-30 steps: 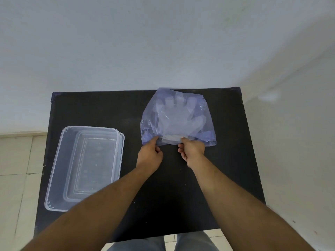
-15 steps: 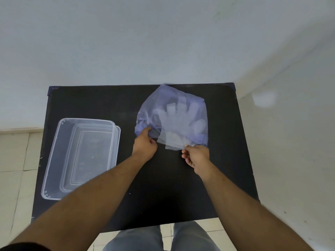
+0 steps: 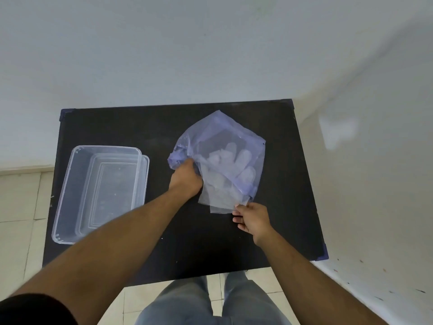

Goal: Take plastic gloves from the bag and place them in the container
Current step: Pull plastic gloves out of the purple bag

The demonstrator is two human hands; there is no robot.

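Pinched at the near right corner between thumb and fingertips of the right hand (image 3: 251,219) — the cuff of a clear, thin plastic glove (image 3: 220,195), its lower part drawn out past the mouth of a translucent blue-violet plastic bag (image 3: 225,137). Knuckles turned up, wrist bent slightly, forearm running back toward the near right edge of view. Glove fingers still inside the bag, pale shapes showing through the film; how many gloves lie stacked there cannot be told.

Closed on the bunched left edge of the bag, the left hand (image 3: 186,178) — fingers curled into the crumpled film, back of the hand up, pressing low near the tabletop. Left forearm stretched long from the near left, a dark sleeve at the upper arm just inside the corner of view.

Bag lying right of centre on a black rectangular table (image 3: 117,125), its closed far end pointing away, mouth toward the person. Well apart to the left, a clear rectangular plastic container (image 3: 70,184) with rounded corners, resting on the same table with its long side running near to far, nothing visible inside. Beyond the table, a pale wall; below the near edge, pale floor tiles and grey trouser legs.
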